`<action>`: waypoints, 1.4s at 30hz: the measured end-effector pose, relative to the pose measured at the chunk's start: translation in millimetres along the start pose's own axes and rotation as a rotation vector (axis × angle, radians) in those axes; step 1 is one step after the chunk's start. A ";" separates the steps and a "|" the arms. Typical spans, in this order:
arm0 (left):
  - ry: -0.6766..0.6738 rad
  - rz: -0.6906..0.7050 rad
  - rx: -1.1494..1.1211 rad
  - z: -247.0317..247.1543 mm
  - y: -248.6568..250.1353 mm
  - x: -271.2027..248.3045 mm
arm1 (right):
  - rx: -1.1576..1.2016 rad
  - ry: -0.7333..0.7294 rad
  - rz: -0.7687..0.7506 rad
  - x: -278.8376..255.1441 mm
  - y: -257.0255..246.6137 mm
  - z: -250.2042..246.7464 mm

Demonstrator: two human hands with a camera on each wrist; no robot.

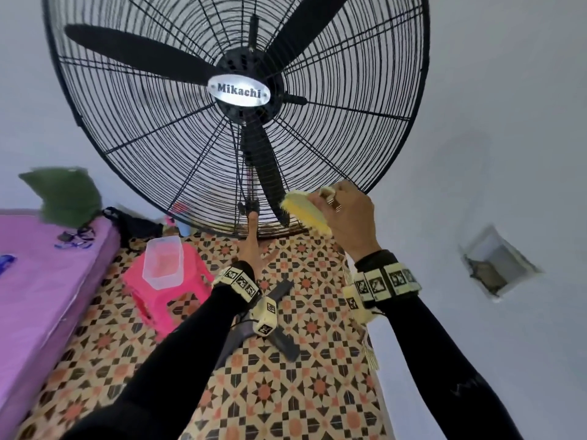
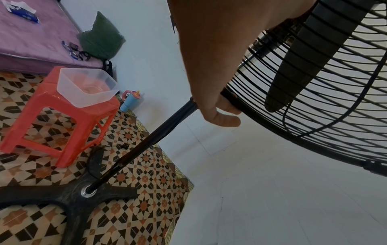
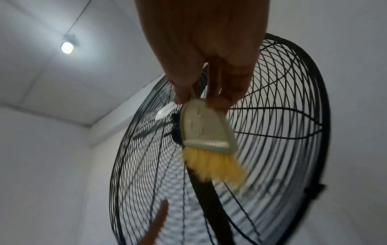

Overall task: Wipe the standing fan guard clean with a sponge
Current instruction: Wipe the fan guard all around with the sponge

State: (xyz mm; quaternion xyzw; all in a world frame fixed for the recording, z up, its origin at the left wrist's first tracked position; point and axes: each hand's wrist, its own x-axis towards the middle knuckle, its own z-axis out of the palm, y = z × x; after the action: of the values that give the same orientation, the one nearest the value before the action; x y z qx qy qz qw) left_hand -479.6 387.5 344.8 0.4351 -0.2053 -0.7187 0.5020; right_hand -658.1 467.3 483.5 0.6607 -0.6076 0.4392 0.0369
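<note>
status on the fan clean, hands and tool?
Left hand grips bottom rim of fan guard, steadying it. Right hand holds yellow-bristled brush, not a sponge, at the lower guard. Nothing in the way.

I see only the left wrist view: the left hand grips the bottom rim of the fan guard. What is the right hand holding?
Observer: The right hand holds a brush with yellow bristles, not a sponge.
Operator: Where is the brush against the fan?
Observer: In front of the lower part of the fan guard, to the right of the left hand. I cannot tell if the bristles touch the wires.
Operator: Is there a marking on the front?
Observer: Yes, an oval plate at the centre reads Mikachi.
</note>
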 end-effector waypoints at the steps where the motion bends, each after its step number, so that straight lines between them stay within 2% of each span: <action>1: 0.003 -0.009 -0.022 -0.1 -0.6 -0.3 | 0.097 -0.045 0.054 6.6 -4.2 -3.2; 3: -0.002 -0.023 -0.053 1.4 -2.5 1.6 | 0.332 -0.138 0.180 20.2 -13.1 -9.1; 4: 0.000 -0.018 -0.066 2.5 -3.2 3.2 | 0.405 -0.137 0.194 26.8 -18.9 -11.4; 9: -0.036 -0.054 -0.159 14.2 5.4 1.8 | 0.597 0.006 0.122 65.0 -51.4 -6.3; 12: -0.053 -0.068 -0.133 10.1 6.5 2.9 | 0.632 0.008 0.056 89.2 -63.1 -1.0; 14: -0.073 -0.076 -0.084 6.0 7.7 3.5 | 0.556 0.011 0.010 103.3 -65.4 1.3; 17: -0.077 -0.064 -0.028 4.9 10.3 7.2 | 0.206 0.189 -0.143 116.6 -69.3 3.9; 20: -0.055 -0.062 -0.023 5.5 9.5 6.8 | 0.068 0.291 -0.259 109.9 -78.6 8.6; 23: -0.040 -0.057 -0.001 3.0 4.8 8.4 | 0.026 0.263 -0.350 92.1 -81.7 22.3; 26: -0.010 -0.042 -0.012 4.9 4.1 8.8 | -0.127 0.126 -0.457 71.3 -89.4 45.4; 28: -0.005 -0.043 -0.024 7.0 3.6 9.2 | -0.152 0.100 -0.459 65.4 -94.7 50.7; 30: 0.008 -0.052 -0.009 5.5 -0.1 14.5 | -0.084 0.179 -0.367 67.4 -96.4 41.7; 32: 0.009 -0.062 0.024 3.1 -2.1 17.2 | -0.088 0.244 -0.338 68.7 -93.9 36.6; 35: -0.005 -0.078 0.010 11.2 5.7 3.5 | -0.284 0.086 -0.428 61.0 -94.5 47.7; 37: -0.002 -0.068 -0.040 14.9 8.8 0.6 | -0.289 -0.004 -0.449 58.1 -98.4 48.2; 40: -0.027 -0.052 -0.007 12.8 6.2 2.8 | -0.160 0.102 -0.389 60.7 -99.3 30.6; 42: -0.033 -0.058 -0.016 10.6 4.9 2.3 | -0.164 0.145 -0.364 58.8 -97.7 25.2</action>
State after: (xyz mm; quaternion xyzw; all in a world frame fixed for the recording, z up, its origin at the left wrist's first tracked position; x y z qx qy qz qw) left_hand -486.0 381.9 353.2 0.4250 -0.1948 -0.7417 0.4810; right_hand -570.3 432.6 552.3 0.7209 -0.5077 0.4208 0.2131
